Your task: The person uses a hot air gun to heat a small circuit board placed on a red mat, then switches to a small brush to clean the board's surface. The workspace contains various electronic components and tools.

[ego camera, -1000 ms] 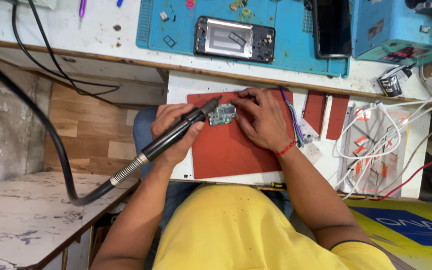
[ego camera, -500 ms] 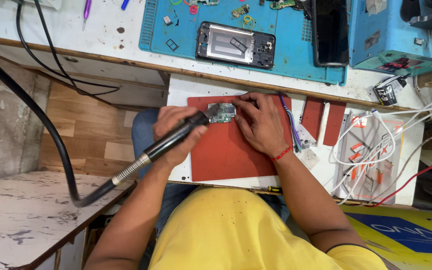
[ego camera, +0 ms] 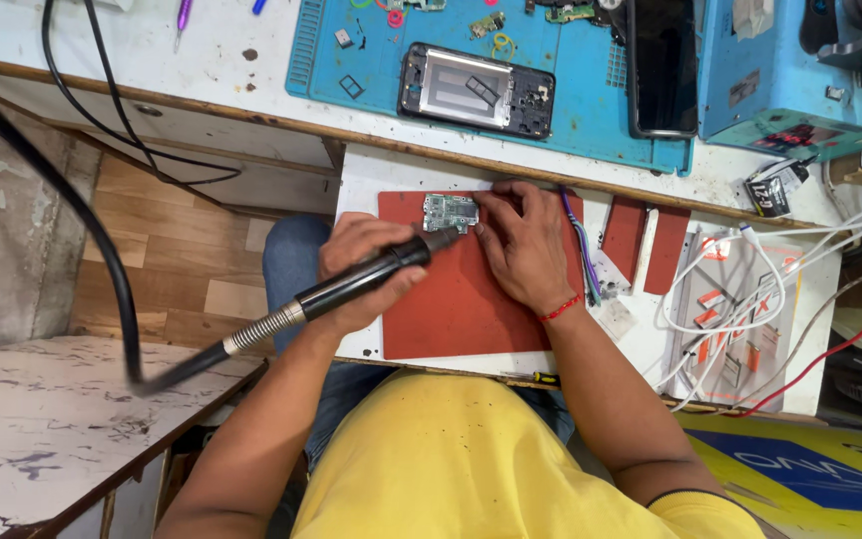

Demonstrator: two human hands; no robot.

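A small green circuit board (ego camera: 449,212) lies at the far edge of a red mat (ego camera: 461,309) on a white pull-out shelf. My left hand (ego camera: 351,262) grips a black hot-air handpiece (ego camera: 381,271), whose metal tip sits at the board's left edge. Its black hose (ego camera: 102,260) trails off to the left. My right hand (ego camera: 526,248) rests on the mat, fingertips pressing the board's right side. A red thread is tied around that wrist.
On the bench beyond lie a blue work mat (ego camera: 591,120) with a stripped phone frame (ego camera: 476,90), small parts and a black phone (ego camera: 662,65). A blue machine (ego camera: 790,80) stands at the right. Two red strips (ego camera: 626,235), white cables (ego camera: 750,289) and a screwdriver (ego camera: 541,379) lie close by.
Both hands keep their hold and place at the board. Only the view has shifted slightly.
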